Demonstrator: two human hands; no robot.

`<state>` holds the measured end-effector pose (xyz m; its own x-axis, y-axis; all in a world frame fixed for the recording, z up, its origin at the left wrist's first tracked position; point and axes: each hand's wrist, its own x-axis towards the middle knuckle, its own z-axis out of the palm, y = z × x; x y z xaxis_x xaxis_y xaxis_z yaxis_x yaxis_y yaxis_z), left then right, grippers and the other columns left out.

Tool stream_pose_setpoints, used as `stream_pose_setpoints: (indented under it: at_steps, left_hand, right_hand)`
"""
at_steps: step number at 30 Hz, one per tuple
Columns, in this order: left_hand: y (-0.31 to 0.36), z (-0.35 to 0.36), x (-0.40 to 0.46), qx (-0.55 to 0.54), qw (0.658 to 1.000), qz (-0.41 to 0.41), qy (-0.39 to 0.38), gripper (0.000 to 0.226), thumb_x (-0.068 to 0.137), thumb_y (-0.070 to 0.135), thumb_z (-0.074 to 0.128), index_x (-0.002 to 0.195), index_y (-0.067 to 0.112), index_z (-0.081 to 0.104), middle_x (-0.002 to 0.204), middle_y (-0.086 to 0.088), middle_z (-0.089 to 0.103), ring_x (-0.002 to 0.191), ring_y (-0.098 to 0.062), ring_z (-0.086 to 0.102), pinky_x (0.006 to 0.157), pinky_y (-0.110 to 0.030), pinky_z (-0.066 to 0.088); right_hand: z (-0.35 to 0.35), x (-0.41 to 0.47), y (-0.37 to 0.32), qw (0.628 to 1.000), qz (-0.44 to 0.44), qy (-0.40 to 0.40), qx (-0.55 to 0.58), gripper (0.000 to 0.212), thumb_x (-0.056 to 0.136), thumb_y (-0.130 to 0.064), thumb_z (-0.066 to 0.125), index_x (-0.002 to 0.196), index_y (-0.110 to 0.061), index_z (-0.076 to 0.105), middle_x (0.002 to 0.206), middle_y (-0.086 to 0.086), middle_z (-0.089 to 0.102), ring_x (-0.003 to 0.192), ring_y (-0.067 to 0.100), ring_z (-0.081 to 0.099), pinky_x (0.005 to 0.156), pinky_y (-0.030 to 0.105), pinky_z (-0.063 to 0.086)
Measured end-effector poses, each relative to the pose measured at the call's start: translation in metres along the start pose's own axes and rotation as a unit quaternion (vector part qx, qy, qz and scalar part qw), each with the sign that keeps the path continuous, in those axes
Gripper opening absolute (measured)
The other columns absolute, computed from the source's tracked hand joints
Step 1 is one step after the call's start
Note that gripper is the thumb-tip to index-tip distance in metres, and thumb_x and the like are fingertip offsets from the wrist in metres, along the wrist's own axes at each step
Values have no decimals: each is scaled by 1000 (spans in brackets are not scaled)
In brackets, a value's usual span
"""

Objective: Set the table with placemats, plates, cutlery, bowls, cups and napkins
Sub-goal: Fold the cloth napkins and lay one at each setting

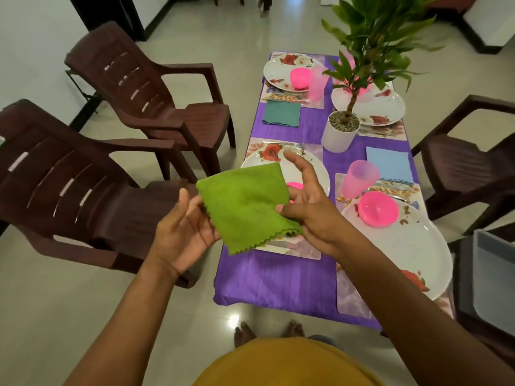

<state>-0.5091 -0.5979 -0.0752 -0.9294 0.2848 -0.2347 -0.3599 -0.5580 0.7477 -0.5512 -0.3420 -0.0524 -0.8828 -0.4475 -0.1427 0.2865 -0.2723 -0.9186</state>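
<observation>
1. Above the near-left corner of the table, held in the air: one green napkin (246,208), folded, with a zigzag-cut lower edge, hanging over the near-left place setting.
2. Left hand (185,228): palm up under the napkin's left edge, fingers loosely curled behind the cloth, thumb raised and apart from it; whether it truly pinches the cloth cannot be told.
3. Right hand (305,201): thumb pressed on the napkin's right edge with lower fingers behind it, pinching the cloth; index finger lifted and spread away.
4. Near-left setting, partly hidden by the napkin: white floral plate (312,169) on a floral placemat (303,252), a pink bowl showing only as a sliver, a fork (289,144) at the plate's far edge.
5. Near-right setting: large white plate (412,252) holding a pink bowl (377,208), pink cup (359,178) just beyond, blue napkin (388,164) farther on.
6. Far-left setting: plate (274,71) with pink bowl (300,78), pink cup (317,83) beside it, teal napkin (281,113) on the near side.
7. Centre: potted plant (338,132) in a white pot, partly masking the far-right plate (387,107).
8. Surface: purple tablecloth (273,280).
9. Surroundings: two brown plastic chairs (83,190) on the left, another on the right; grey bin (493,277) at the near right.
</observation>
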Motion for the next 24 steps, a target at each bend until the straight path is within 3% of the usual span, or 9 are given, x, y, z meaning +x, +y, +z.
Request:
stream_pose_setpoints:
  at_steps: [3,5,7,11,15,18,21,24]
  left_hand:
    - [-8,15,1,111,991,45,61,73,95,28,71,160,22,38,149,-14,57,116,-23,69,88,-38,62]
    - [-10,22,2,149,982,68,96,82,94,7,62,163,34,26,147,-10,61,120,-23,69,89,-39,62]
    - [-12,21,3,186,975,94,81,90,90,-2,63,162,37,26,151,-5,57,133,-25,61,96,-43,60]
    - [-12,14,5,284,952,98,53,76,87,-3,72,155,18,46,156,-3,51,145,-26,48,114,-52,45]
    - [-6,2,11,322,941,99,34,77,83,-7,74,153,12,49,156,-1,52,145,-22,48,120,-53,38]
    - [0,-10,25,337,938,84,-2,76,80,-4,72,152,12,50,155,-3,54,144,-22,50,116,-41,44]
    - [8,-20,44,361,929,79,-23,75,77,-3,74,148,13,55,154,-2,54,138,-24,56,105,-34,53]
    - [15,-34,66,382,922,44,-38,67,77,3,78,140,20,63,144,-1,64,108,-37,64,96,-54,56]
  right_hand:
    - [-8,0,1,1000,-8,-8,11,89,87,30,47,153,-30,46,147,15,57,130,32,60,93,43,58]
    - [-11,0,3,1000,-6,3,-12,83,82,25,53,149,-23,53,153,8,52,137,26,55,97,38,57]
    - [-14,-1,5,999,-1,15,-40,81,79,21,57,148,-22,55,153,7,50,137,23,54,93,34,57]
    - [-16,-9,8,994,-16,21,-108,71,90,17,59,150,-22,52,150,4,52,131,20,60,96,33,57]
    - [-15,-15,6,989,-26,48,-141,53,97,8,61,144,-17,58,144,5,59,109,25,73,87,35,61]
    - [-14,-17,10,984,-32,93,-147,49,94,8,65,136,-17,63,130,11,69,96,40,74,77,36,62]
    - [-5,-18,21,977,-41,127,-168,50,89,10,71,131,-17,66,122,11,69,76,42,68,80,52,63]
    - [8,-19,36,973,-31,162,-161,49,84,17,71,124,-12,67,102,7,66,69,31,55,73,50,62]
